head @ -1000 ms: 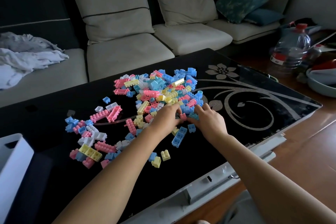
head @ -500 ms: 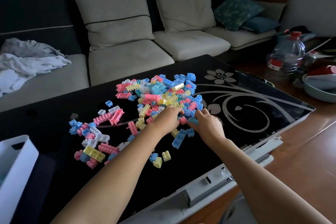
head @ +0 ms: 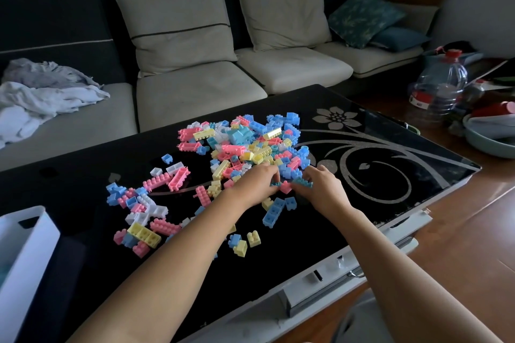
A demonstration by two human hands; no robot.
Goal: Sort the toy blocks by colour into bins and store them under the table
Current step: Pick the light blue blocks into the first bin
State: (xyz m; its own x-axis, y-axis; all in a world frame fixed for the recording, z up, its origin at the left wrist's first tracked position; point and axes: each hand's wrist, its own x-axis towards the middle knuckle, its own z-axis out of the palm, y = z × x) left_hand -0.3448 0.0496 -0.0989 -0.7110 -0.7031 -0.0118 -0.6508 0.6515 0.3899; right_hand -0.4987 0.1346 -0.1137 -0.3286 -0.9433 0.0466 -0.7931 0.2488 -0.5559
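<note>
The toy blocks (head: 250, 145) are heaped at the centre of the frame on the black glass desk (head: 390, 192), with strays scattered to the lower left. Bare glass is left at right, up to the desk's edge. A white bin (head: 28, 245) is seen at far left. The grip of the right hand (head: 323, 189) is closed on a teal block (head: 303, 182) at the pile's near edge. The left hand (head: 256, 184) is curled beside it, and its grip cannot be told. A sofa (head: 195, 92) is seen behind.

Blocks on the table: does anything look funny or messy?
The toy blocks lie in an unsorted heap, pink, blue, yellow and white mixed, spread over the black table. Crumpled cloth sits on the sofa. Nothing looks broken.
</note>
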